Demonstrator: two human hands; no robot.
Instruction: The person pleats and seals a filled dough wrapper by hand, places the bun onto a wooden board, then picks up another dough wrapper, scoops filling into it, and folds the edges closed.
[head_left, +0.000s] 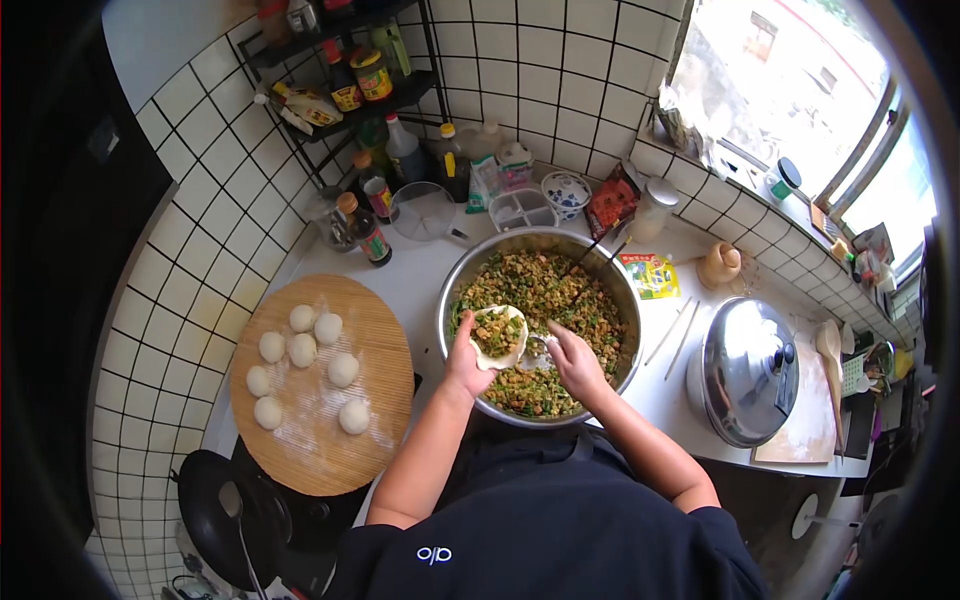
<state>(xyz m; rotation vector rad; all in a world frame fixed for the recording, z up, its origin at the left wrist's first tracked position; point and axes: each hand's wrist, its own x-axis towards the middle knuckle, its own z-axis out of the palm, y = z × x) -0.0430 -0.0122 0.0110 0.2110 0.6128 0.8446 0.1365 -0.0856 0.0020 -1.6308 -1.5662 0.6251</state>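
Observation:
My left hand [466, 362] is closed around the edge of a round dough wrapper [513, 353], which lies cupped in it with chopped green and brown filling [495, 331] on top. Just to the right, my right hand [577, 366] grips a shiny metal spoon [537, 350], its handle mostly hidden by the fingers. Both hands are over a large steel bowl [632, 362] full of the same filling mixture [540, 275]. A pair of dark chopsticks [585, 268] stands in the mixture at the back right.
Left of the bowl, a round wooden board [330, 450] carries several floured dough balls [343, 369]. A wok [215, 520] sits below it. To the right are a lidded pot [745, 370], two loose chopsticks [682, 338] and a wooden board [800, 440]. Bottles [365, 230] line the back.

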